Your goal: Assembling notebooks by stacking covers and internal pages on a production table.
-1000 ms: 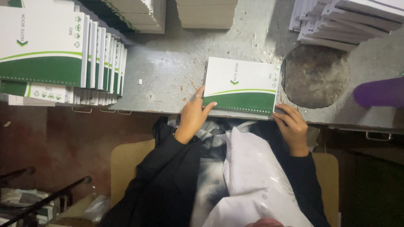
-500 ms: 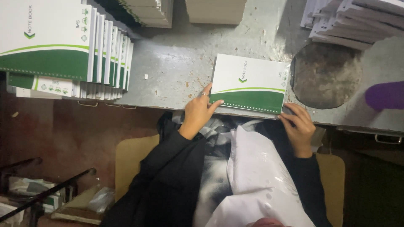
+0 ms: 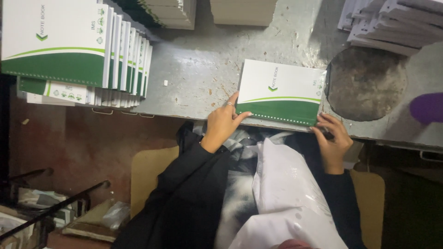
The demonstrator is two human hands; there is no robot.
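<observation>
A white and green notebook (image 3: pixel 279 91) with a row of punched holes along its near edge lies at the front edge of the grey metal table (image 3: pixel 198 69). My left hand (image 3: pixel 223 122), with a ring on one finger, grips its left near corner. My right hand (image 3: pixel 331 138) holds its right near corner, fingers curled at the edge. Both sleeves are black.
A fanned stack of the same notebooks (image 3: pixel 74 50) lies at the left of the table. More paper stacks (image 3: pixel 387 20) sit at the back right and back middle (image 3: pixel 242 11). A round dark pad (image 3: pixel 367 83) and a purple object (image 3: pixel 427 107) lie to the right.
The notebook has stayed at the table's front edge with both hands on its near corners; only the camera has shifted slightly.
</observation>
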